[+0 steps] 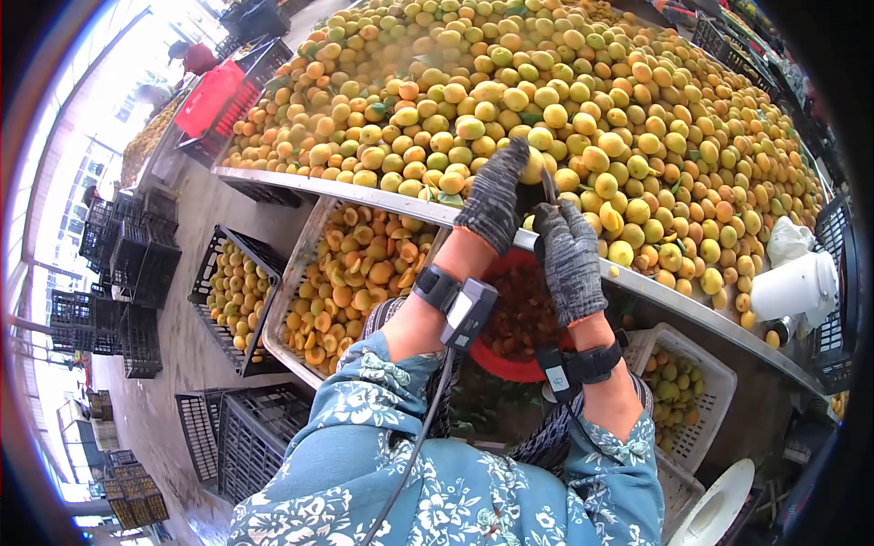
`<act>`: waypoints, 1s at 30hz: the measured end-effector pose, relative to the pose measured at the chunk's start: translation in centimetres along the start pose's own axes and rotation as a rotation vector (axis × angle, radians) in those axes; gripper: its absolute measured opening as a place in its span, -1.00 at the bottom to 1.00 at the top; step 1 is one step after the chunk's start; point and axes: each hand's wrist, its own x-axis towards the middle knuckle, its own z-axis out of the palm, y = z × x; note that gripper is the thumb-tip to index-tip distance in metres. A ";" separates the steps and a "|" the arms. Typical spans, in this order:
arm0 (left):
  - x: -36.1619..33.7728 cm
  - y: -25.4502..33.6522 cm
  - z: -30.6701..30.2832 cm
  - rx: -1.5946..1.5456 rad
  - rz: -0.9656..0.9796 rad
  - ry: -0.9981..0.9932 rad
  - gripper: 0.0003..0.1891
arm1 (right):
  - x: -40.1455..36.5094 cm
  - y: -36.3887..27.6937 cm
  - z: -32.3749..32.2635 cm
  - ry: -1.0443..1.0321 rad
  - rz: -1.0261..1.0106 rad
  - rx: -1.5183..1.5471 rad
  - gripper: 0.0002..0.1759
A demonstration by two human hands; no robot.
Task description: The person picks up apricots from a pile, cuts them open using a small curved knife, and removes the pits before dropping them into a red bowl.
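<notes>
Both my hands wear grey knit gloves and meet over the front edge of a table heaped with apricots. My left hand (496, 196) is closed with an apricot (533, 167) at its fingertips. In my right hand (570, 259) is a small knife (548, 187), its blade pointing up beside that apricot. The grip on the handle is partly hidden by the fingers. Below my hands stands a red basin (505, 366) with brownish pits in it. To the left, a white crate (300, 246) holds halved apricots.
A large pile of whole apricots (546, 82) covers the table. Black crates (259, 437) stand on the floor at left, one filled with fruit. A white crate (719, 391) of greenish fruit and a white bucket (792, 287) are at right. A person (196, 59) is far left.
</notes>
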 end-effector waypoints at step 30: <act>-0.7 0.3 -0.3 -0.132 -0.114 0.051 -0.69 | 1.4 0.2 -1.4 0.009 -0.249 -0.150 -0.79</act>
